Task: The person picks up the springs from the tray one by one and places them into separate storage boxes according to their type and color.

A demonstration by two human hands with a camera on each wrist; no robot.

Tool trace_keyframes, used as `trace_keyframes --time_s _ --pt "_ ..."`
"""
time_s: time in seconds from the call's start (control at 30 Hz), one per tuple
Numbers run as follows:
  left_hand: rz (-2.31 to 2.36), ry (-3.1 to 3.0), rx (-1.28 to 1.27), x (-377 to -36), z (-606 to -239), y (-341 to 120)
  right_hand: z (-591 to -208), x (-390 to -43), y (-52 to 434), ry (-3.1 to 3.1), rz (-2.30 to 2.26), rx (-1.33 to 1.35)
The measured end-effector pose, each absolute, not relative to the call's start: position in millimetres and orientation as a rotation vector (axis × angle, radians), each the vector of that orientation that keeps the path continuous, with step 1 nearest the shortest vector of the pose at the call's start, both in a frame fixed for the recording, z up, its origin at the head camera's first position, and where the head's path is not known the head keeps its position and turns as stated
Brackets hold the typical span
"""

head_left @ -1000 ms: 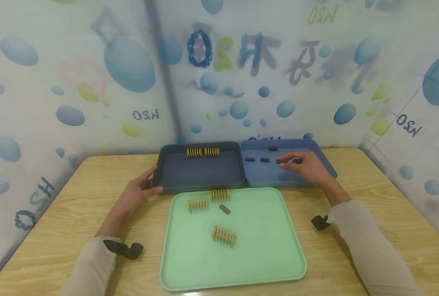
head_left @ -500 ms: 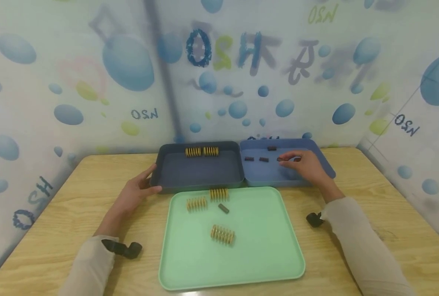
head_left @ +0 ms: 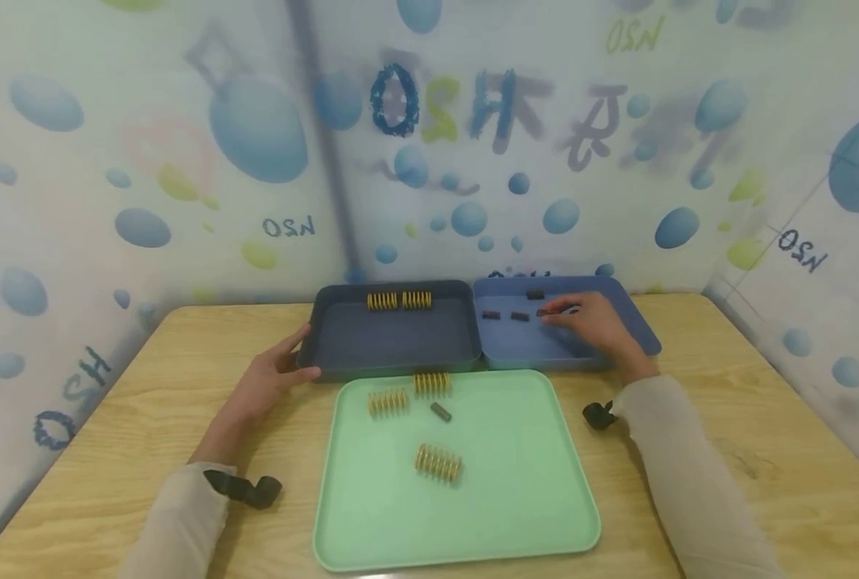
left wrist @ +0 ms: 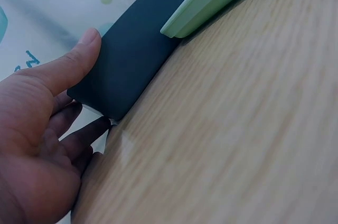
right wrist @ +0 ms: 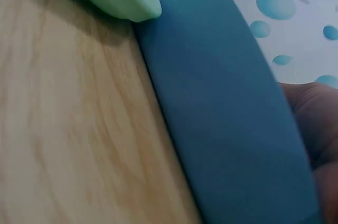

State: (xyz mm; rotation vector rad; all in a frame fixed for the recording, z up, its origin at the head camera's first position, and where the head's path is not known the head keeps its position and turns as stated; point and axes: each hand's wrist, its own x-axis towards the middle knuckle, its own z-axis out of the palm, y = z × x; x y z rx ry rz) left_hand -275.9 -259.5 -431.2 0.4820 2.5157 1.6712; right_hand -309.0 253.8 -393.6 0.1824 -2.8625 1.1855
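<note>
A dark grey tray (head_left: 389,342) stands at the back left with two yellow coil springs (head_left: 399,301) along its far side. My left hand (head_left: 266,382) holds its front left corner, thumb by the front wall and fingers round the side. In the blue tray (head_left: 538,354), my right hand (head_left: 592,322) has thumb and index finger together on a small dark spring (head_left: 543,313), partly covered by the fingertips. To the left of it lie two more dark springs (head_left: 519,317), and another dark spring (head_left: 536,295) is near the back wall. The right wrist view shows mainly the blue tray's outer wall (right wrist: 211,92).
In front, a light green tray (head_left: 509,515) bears several gold coil springs (head_left: 438,463) and one small dark spring (head_left: 441,412). One gold spring (head_left: 432,383) sits at its far rim. All the trays stand on a wooden table (head_left: 147,402) against a patterned wall (head_left: 429,193).
My right hand and forearm have shifted a little left, and the small dark spring at the fingertips has moved slightly left towards the others. The left hand stays at the dark tray's corner.
</note>
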Motion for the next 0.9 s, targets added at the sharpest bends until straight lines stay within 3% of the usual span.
trace_keyframes --time_s 0.9 --pt "1.686 2.488 0.456 -277.1 -431.7 -259.4 -408.3 -324.2 250.8 -2.913 1.066 0.103"
